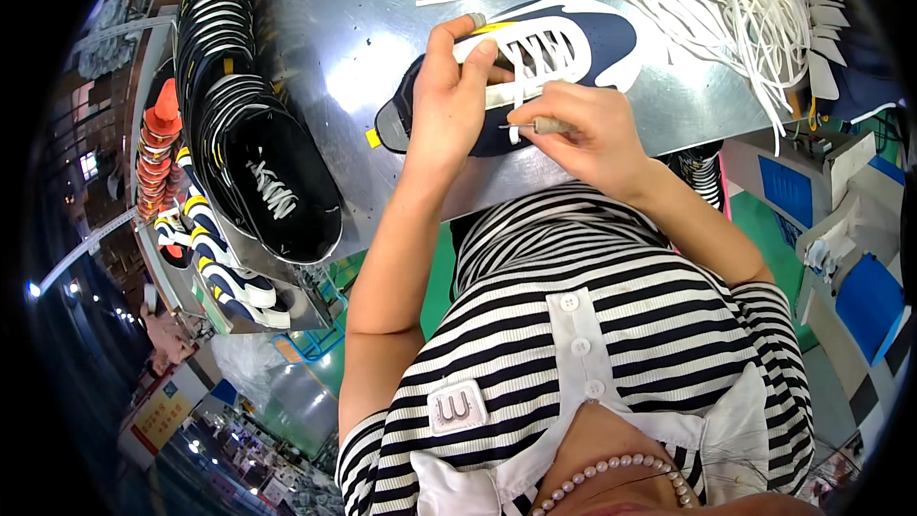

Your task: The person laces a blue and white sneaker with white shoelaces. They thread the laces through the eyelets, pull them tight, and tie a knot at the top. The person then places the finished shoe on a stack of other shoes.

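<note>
A navy and white shoe upper (614, 36) with yellow accents lies on the metal tabletop, its toe to the right and its heel to the left. White shoelace (542, 52) criss-crosses its eyelets. My left hand (447, 103) is closed round the collar, thumb on top and some fingers inside the opening. In my right hand (604, 139) is a thin hook tool (550, 124) with a pale, wooden-looking handle. Its metal tip meets the lace hanging over the near side of the upper. The right fingertips may also touch that lace; I cannot tell.
Loose white laces (707, 0) spread across the back right of the metal table (320, 67). At the left stands a long nested stack of black shoe uppers (272, 182). Beyond it are more navy and white uppers (215, 248) and an orange stack (160, 153).
</note>
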`<state>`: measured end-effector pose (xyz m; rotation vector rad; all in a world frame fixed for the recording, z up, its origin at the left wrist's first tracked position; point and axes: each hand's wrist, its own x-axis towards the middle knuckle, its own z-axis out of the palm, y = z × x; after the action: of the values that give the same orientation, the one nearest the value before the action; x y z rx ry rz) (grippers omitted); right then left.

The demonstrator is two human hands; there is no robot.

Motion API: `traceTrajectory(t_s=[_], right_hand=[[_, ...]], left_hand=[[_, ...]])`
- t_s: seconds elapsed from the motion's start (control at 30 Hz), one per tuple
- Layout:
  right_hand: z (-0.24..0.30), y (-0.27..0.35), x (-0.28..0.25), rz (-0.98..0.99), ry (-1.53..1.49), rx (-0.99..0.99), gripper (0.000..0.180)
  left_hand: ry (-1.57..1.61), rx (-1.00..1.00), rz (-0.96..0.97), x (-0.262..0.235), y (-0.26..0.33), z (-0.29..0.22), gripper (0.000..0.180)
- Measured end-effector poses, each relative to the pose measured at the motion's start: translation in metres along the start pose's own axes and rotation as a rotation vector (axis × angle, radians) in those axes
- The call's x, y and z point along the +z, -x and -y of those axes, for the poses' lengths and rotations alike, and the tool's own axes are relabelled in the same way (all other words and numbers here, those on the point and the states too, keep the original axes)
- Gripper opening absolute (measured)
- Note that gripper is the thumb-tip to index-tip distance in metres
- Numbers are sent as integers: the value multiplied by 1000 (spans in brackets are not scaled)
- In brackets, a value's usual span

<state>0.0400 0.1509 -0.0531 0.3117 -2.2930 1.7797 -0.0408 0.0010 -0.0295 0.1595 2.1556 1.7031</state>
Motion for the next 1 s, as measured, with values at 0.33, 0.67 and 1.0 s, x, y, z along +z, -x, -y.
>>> traceTrajectory(t_s=[0.33,0.67,1.0], right_hand=[[12,24,-21,-87,4,491,23],[11,0,0,-200,-418,506,10],[16,18,-7,-135,-216,412,20]], left_hand=[[-589,338,-20,-9,59,-7,33],[-536,249,64,-12,53,-8,26],[-745,367,-145,5,50,-1,28]])
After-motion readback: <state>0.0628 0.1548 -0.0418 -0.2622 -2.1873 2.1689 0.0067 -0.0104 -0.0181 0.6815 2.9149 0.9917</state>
